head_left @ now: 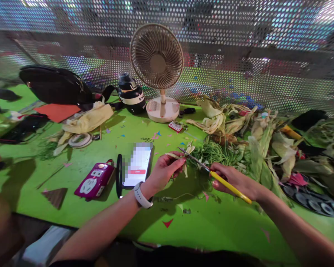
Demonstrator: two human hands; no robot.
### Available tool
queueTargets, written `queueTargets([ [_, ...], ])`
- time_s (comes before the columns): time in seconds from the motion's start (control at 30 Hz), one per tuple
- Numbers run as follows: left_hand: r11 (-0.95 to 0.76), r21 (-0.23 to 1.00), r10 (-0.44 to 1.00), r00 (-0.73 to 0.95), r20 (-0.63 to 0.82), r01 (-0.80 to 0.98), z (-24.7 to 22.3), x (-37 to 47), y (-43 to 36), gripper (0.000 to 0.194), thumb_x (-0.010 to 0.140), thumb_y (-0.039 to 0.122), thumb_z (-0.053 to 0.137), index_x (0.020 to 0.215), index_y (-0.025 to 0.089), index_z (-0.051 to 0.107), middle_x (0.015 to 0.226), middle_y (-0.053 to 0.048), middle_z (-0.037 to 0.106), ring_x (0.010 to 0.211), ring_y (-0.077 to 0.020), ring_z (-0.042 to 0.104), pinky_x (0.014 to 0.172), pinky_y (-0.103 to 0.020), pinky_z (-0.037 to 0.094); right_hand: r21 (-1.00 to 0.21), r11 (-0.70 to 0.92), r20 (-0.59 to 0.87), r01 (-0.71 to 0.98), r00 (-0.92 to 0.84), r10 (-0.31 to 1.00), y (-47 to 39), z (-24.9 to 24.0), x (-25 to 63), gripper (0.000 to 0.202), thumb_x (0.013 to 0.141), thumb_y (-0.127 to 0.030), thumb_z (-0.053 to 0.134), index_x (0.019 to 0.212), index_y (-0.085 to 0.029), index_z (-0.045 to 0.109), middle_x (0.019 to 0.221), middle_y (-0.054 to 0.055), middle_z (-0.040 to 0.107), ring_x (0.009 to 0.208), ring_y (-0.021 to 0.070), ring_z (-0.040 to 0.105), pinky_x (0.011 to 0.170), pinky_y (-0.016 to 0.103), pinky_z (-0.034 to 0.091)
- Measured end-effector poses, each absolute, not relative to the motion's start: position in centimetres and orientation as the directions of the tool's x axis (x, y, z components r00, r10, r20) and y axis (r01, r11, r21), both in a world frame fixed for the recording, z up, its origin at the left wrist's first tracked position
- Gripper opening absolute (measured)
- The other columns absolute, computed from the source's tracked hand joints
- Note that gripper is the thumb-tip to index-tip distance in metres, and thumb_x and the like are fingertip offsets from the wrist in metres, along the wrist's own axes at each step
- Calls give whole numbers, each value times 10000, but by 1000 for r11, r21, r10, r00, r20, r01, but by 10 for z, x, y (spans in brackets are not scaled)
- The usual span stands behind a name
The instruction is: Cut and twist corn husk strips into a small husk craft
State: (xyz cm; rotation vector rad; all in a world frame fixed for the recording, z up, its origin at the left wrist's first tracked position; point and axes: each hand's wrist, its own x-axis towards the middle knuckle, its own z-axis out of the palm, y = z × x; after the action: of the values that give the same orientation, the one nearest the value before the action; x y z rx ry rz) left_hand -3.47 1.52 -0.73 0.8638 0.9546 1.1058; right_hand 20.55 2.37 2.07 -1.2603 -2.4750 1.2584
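My left hand (168, 167), with a light watch on its wrist, pinches a small piece of pale dried corn husk (189, 148) above the green table. Yellow-handled scissors (228, 184) are in my right hand (230, 178). Their blades point up and left, reaching to the husk beside my left fingertips. Just behind the scissors lies a tangle of thin green strands (219, 151). A bigger heap of dried husks (211, 116) spreads to the right. Whether the blades touch the husk I cannot tell.
A fan (157, 63) and a black bottle (132, 94) stand at the back before a perforated metal screen. Left of my hands are a lit phone (140, 167), a purple power strip (96, 180) and a tape roll (80, 140). Another person's arm (1, 218) shows at far left.
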Motion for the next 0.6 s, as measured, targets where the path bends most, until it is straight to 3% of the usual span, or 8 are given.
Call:
queueTargets([
  [0.23, 236, 901, 968, 164, -187, -364, -12, -36, 17, 209, 706, 283, 748, 829, 144, 651, 552, 48, 559, 447, -29, 447, 392, -144, 318, -721, 206, -284, 661, -554, 783, 23, 18, 201, 404, 826, -567, 535, 718, -196, 417, 597, -44, 416, 527, 85, 333, 475, 222, 273],
  [0.43, 269, 844, 963, 155, -222, -464, -13, -36, 22, 222, 679, 251, 771, 869, 163, 698, 770, -9, 693, 670, -99, 644, 486, -158, 458, -847, 73, -187, 526, -423, 887, 28, 13, 197, 432, 756, -563, 617, 663, -195, 412, 572, -63, 353, 488, 63, 316, 420, 198, 258],
  [0.53, 330, 801, 943, 210, -258, -499, -11, -34, 21, 311, 675, 234, 776, 970, 183, 693, 861, -25, 717, 778, -152, 688, 557, -197, 519, -916, -56, -201, 398, -333, 921, 29, 12, 196, 417, 714, -535, 675, 761, -197, 437, 628, -47, 454, 475, 68, 383, 383, 197, 331],
  [0.6, 348, 792, 936, 232, -264, -502, -9, -31, 18, 323, 676, 226, 777, 985, 187, 690, 844, -23, 722, 774, -161, 697, 557, -198, 518, -954, -109, -200, 280, -321, 926, 29, 12, 194, 425, 704, -482, 707, 866, -202, 433, 811, 3, 574, 505, 73, 451, 413, 220, 432],
])
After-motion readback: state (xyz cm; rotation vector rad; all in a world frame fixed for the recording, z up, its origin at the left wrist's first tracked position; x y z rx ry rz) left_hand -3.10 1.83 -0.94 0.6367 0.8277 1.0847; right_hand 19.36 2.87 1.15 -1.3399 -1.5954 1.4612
